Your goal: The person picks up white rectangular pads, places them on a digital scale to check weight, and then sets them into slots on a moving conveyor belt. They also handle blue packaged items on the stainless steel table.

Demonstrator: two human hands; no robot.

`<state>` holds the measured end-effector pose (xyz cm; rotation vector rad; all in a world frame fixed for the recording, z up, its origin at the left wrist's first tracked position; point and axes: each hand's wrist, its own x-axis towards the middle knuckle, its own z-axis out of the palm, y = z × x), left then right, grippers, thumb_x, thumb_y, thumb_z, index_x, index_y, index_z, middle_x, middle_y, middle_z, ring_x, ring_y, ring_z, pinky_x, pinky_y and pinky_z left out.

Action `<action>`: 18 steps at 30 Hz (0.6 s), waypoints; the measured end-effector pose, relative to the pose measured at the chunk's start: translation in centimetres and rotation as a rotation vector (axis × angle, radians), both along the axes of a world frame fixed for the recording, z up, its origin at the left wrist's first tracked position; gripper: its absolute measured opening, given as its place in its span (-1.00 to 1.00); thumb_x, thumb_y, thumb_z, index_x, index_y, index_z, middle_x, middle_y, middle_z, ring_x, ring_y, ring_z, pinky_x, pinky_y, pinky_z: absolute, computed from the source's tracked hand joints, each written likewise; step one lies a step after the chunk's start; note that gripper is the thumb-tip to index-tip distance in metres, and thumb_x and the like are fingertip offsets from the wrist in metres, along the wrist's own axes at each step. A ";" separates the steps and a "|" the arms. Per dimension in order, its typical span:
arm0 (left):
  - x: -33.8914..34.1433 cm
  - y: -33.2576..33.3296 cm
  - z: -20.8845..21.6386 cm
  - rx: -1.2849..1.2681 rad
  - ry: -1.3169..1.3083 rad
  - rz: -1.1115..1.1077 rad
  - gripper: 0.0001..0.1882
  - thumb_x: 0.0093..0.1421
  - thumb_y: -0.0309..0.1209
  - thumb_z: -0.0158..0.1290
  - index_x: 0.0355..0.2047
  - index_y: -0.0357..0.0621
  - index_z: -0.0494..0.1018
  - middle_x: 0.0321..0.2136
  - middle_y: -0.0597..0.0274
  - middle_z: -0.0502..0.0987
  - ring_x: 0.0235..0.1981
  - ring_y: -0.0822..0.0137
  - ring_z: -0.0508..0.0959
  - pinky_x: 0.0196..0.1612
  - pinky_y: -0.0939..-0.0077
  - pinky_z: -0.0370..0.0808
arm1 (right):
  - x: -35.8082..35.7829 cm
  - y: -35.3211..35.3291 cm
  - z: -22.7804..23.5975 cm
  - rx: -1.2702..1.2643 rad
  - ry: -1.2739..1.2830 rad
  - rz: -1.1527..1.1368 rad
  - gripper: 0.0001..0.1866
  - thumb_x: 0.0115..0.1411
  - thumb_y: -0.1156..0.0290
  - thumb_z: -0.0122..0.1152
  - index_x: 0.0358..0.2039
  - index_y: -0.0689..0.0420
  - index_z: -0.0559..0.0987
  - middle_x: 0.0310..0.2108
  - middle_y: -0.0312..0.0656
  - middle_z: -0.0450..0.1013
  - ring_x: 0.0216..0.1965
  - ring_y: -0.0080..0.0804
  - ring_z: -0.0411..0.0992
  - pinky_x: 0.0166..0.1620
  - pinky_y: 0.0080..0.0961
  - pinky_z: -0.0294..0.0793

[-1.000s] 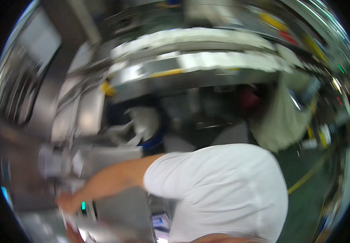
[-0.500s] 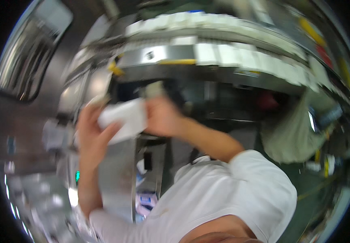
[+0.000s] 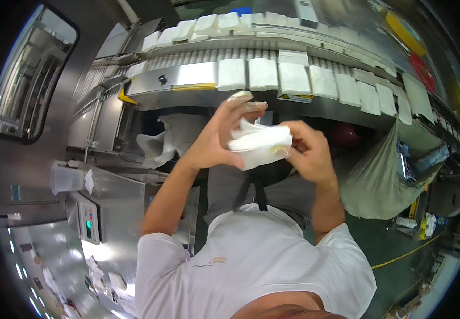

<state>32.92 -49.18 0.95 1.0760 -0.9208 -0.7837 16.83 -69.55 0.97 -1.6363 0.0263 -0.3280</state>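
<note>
In front of my chest is a stack of folded white sheets (image 3: 262, 143), its upper layers fanned slightly apart. My right hand (image 3: 311, 151) pinches the stack's right end, thumb below and fingers bent over it. Around the left end my left hand (image 3: 216, 133) is open, fingers spread upward and the thumb at the lower left corner. Thin pale covers wrap some fingertips of both hands. Just beyond the hands, similar white stacks (image 3: 263, 73) lie in a row along the near edge of a metal conveyor (image 3: 195, 75).
More white stacks (image 3: 206, 25) line the conveyor's far side. A scale with a green display (image 3: 88, 226) stands on a metal table (image 3: 114, 199) at left, near a translucent jug (image 3: 66, 177). A large pale cloth bag (image 3: 373, 183) hangs at right. White sheeting (image 3: 169, 139) bulges below the conveyor.
Both hands and the white stack have shifted right in the view, which has turned. My left fingers have spread off the stack, while my right hand still grips its end.
</note>
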 end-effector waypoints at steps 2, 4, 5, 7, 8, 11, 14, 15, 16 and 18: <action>0.3 -1.5 -3.6 0.027 0.086 0.039 0.51 -0.44 0.16 0.56 0.47 -0.07 -0.01 0.44 -0.06 0.15 0.45 -0.03 0.17 0.45 0.02 0.11 | -0.4 -2.9 1.2 -0.450 0.192 -0.231 -0.67 0.17 0.56 0.30 -0.04 0.30 0.53 -0.20 0.00 0.58 -0.21 -0.17 0.62 -0.09 -0.40 0.58; 0.5 -1.7 -5.9 0.110 -0.007 0.169 0.30 -0.10 0.48 0.19 0.46 -0.07 0.04 0.43 -0.03 0.18 0.46 0.01 0.17 0.45 -0.03 0.07 | -2.5 -4.3 1.8 -0.696 0.036 -0.201 -0.67 0.15 0.53 0.32 -0.06 0.28 0.53 -0.22 0.04 0.56 -0.21 0.01 0.57 -0.10 -0.31 0.56; 0.5 -2.3 -6.8 0.134 -0.057 0.218 0.23 0.03 0.57 -0.01 0.45 -0.09 0.07 0.42 -0.04 0.19 0.46 0.02 0.17 0.46 -0.04 0.06 | -3.5 -4.8 2.2 -0.823 -0.042 -0.180 -0.67 0.14 0.51 0.32 -0.07 0.28 0.53 -0.23 0.06 0.55 -0.21 0.09 0.55 -0.10 -0.26 0.56; -0.7 -4.8 -7.2 -0.026 0.029 0.120 0.17 0.12 0.55 -0.11 0.43 -0.15 0.10 0.43 -0.03 0.19 0.47 0.04 0.15 0.47 0.03 0.04 | -4.7 -3.7 4.3 -0.742 0.069 0.009 -0.66 0.12 0.52 0.31 -0.06 0.22 0.54 -0.24 0.04 0.56 -0.21 0.13 0.53 -0.13 -0.21 0.53; -1.7 -6.1 -7.2 -0.100 0.076 0.079 0.14 0.17 0.54 -0.16 0.42 -0.18 0.12 0.43 -0.03 0.18 0.47 0.05 0.14 0.47 0.06 0.04 | -4.8 -3.5 5.6 -0.673 0.174 0.104 -0.66 0.12 0.52 0.32 -0.06 0.23 0.55 -0.28 0.02 0.56 -0.26 0.05 0.55 -0.15 -0.26 0.54; -5.2 -9.7 -8.3 -0.391 0.664 -0.329 0.18 0.18 0.60 -0.49 0.33 -0.28 0.24 0.32 -0.12 0.33 0.37 0.03 0.32 0.41 0.05 0.19 | -5.3 -3.0 6.6 -0.469 0.276 0.133 -0.69 0.15 0.54 0.32 -0.07 0.25 0.56 -0.34 -0.05 0.56 -0.36 -0.28 0.55 -0.21 -0.41 0.54; -7.1 -9.4 -7.3 -0.264 0.867 -0.286 0.23 0.14 0.62 -0.56 0.22 -0.35 0.33 0.13 -0.06 0.50 0.19 0.08 0.49 0.32 0.12 0.34 | -5.8 -3.4 5.4 -0.319 0.296 -0.075 -0.72 0.19 0.57 0.32 -0.08 0.28 0.56 -0.34 -0.13 0.57 -0.35 -0.57 0.49 -0.24 -0.55 0.53; -7.6 -9.1 -7.1 -0.205 0.793 -0.182 0.21 0.14 0.64 -0.49 0.23 -0.30 0.34 0.12 -0.01 0.51 0.16 0.13 0.52 0.26 0.17 0.42 | -6.0 -3.3 5.0 -0.265 0.313 -0.157 -0.73 0.21 0.58 0.32 -0.08 0.29 0.56 -0.33 -0.16 0.58 -0.33 -0.64 0.47 -0.24 -0.59 0.52; -7.5 -8.7 -6.8 -0.171 0.737 -0.150 0.06 0.22 0.51 -0.29 0.23 -0.30 0.34 0.10 0.01 0.51 0.14 0.17 0.53 0.25 0.21 0.43 | -5.9 -3.3 5.0 -0.197 0.304 -0.174 -0.74 0.23 0.62 0.28 -0.07 0.33 0.55 -0.28 -0.17 0.61 -0.28 -0.67 0.47 -0.23 -0.61 0.53; -7.7 -8.0 -5.5 -0.114 0.546 -0.054 -0.22 0.30 0.19 0.03 0.21 -0.29 0.35 0.08 0.04 0.52 0.09 0.25 0.55 0.21 0.29 0.47 | -6.0 -3.1 4.4 -0.254 0.280 -0.243 -0.74 0.23 0.63 0.27 -0.06 0.35 0.54 -0.26 -0.14 0.61 -0.26 -0.64 0.51 -0.21 -0.60 0.54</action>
